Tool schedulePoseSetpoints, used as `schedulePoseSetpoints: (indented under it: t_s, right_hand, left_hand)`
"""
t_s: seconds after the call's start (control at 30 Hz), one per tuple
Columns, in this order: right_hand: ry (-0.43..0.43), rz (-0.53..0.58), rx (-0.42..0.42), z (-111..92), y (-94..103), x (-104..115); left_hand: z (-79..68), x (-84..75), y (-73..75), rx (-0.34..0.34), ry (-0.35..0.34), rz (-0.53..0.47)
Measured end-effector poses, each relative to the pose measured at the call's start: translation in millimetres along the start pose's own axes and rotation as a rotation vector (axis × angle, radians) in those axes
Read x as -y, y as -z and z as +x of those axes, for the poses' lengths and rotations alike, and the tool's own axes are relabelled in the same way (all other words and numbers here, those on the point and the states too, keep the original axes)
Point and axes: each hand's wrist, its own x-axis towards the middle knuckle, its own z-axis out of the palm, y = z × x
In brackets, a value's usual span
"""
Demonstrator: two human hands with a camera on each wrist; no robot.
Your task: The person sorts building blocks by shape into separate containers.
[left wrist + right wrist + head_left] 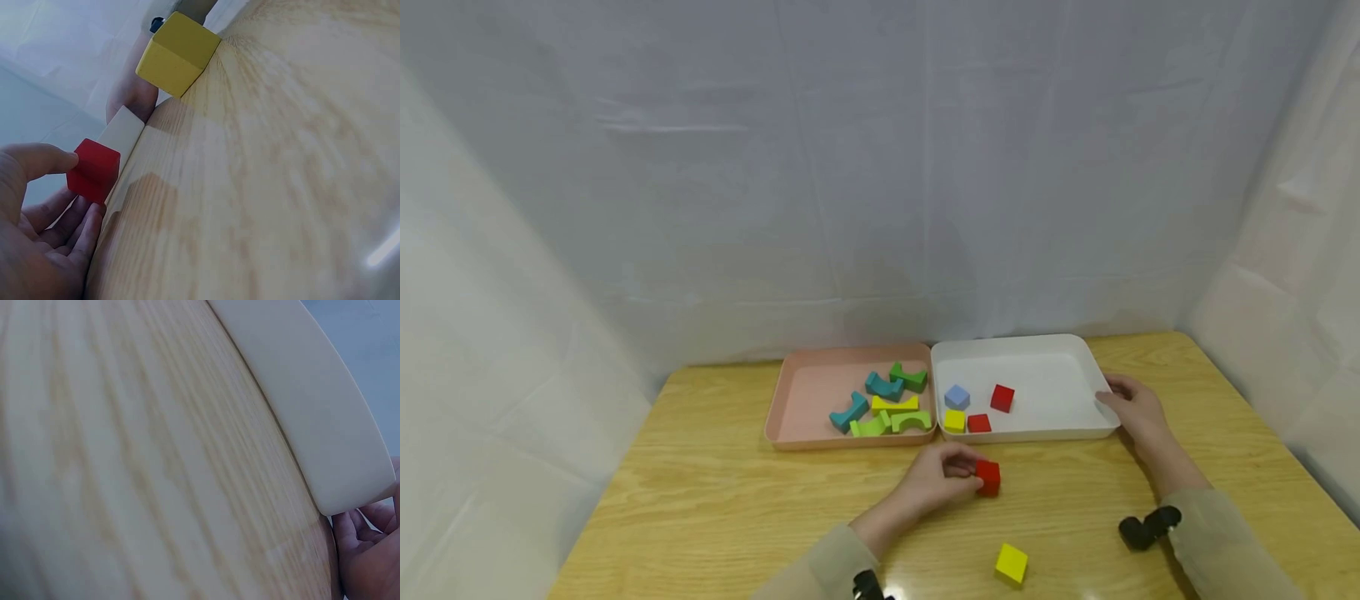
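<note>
My left hand (934, 479) pinches a red cube (988, 479) between thumb and fingers, just in front of the white tray. In the left wrist view the thumb presses one side of this red cube (94, 169) and fingertips support its lower side. At the right end of the white tray (1052, 400), my right hand (1138, 412) grips the rim, thumb over the edge and fingers outside. Inside that tray lie a light blue block (957, 397), a yellow cube (954, 421) and two red blocks (1002, 398). Another yellow cube (1011, 565) sits on the table near me.
A pink tray (805, 392) adjoins the white one on the left, with several green, teal and yellow arch-shaped blocks (895, 406) toward its right side. Both trays stand along the back of the wooden table (700, 500). White cloth (850, 167) hangs behind and at both sides.
</note>
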Motion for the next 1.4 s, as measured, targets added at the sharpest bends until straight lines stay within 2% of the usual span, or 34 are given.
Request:
schedulePoseSetpoints:
  t_s: [0.5, 1.03, 1.23, 1.4]
  right_hand:
    - [0.020, -0.004, -0.002, 1, 0.8, -1]
    - [0.040, -0.017, -0.005, 1, 0.0, -2]
    - [0.047, -0.012, -0.001, 1, 1.2, -3]
    - [0.051, -0.003, 0.004, 1, 1.0, -3]
  left_hand:
    - [0.5, -3.4, 2.6, 0.013, 0.010, -0.016]
    - [2.2, -21.4, 4.0, 0.022, -0.060, 0.006]
    - [1.5, -27.9, 8.1, 0.028, -0.113, 0.025]
    - [1.4, -33.2, 12.3, 0.020, -0.116, 0.024]
